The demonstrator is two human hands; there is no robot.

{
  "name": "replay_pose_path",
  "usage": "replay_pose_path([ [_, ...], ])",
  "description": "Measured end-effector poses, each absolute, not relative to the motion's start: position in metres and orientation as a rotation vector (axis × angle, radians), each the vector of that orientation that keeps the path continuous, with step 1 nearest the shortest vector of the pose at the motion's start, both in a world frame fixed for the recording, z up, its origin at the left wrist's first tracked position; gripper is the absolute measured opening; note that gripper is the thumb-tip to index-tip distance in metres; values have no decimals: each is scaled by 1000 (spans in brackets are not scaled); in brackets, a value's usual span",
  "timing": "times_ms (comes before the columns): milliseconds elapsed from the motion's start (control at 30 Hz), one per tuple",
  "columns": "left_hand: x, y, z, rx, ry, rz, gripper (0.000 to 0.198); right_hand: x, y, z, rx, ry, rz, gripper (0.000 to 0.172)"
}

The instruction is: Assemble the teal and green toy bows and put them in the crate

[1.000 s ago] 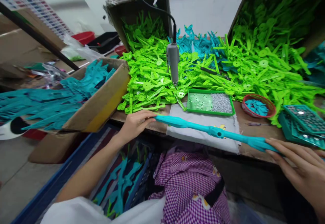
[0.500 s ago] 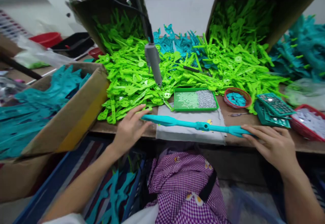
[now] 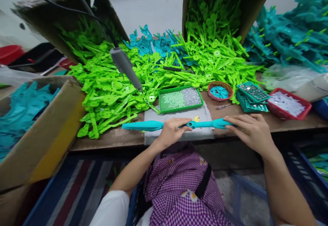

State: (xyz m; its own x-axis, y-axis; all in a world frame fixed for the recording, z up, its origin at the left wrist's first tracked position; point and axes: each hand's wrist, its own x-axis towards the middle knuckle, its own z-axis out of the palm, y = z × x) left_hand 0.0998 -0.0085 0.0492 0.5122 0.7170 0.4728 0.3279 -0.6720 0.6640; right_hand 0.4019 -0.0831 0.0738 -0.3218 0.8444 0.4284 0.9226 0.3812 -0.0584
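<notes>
A long turquoise plastic part [image 3: 143, 126] with a round hole near its middle is held level above the table's front edge. My left hand [image 3: 173, 130] is closed around its middle, just left of the hole. Its right end is gripped by my right hand [image 3: 249, 132], fingers on top and thumb below. Under the part lies a white cloth [image 3: 153, 138]. Just behind the cloth sits a green tray [image 3: 171, 100] of small metal pieces. A grey electric screwdriver [image 3: 125, 67] hangs to the left, its tip over the green parts.
Bright green plastic parts [image 3: 112, 92] are heaped across the table. At left stands a cardboard box [image 3: 64, 116] of turquoise parts. To the right are a red basket [image 3: 219, 91] of turquoise pieces, green trays [image 3: 252, 92] and a red basket of white pieces [image 3: 288, 103].
My left hand has moved right, from the part's left end to a grip at its middle. My right hand keeps its end. The view has turned to the right.
</notes>
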Motion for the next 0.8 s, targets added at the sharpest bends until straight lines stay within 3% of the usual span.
replay_pose_path([
  [200, 94, -3, 52, 2342, 790, 919, 23, 402, -81, 77, -1547, -2211, -156, 28],
  [333, 95, -1, 55, 2350, 794, 937, 22, 425, -100, 72, -1585, -1757, -41, 35],
  [567, 94, 4, 57, 2384, 780, 911, 25, 441, -113, 33, -1444, -1151, 512, 42],
  [700, 91, -2, 60, 2410, 769, 872, 25, 434, -103, 27, -1409, -1062, 527, 27],
  [800, 89, -11, 60, 2498, 781, 706, 30, 428, -112, 21, -1396, -959, 557, 26],
])
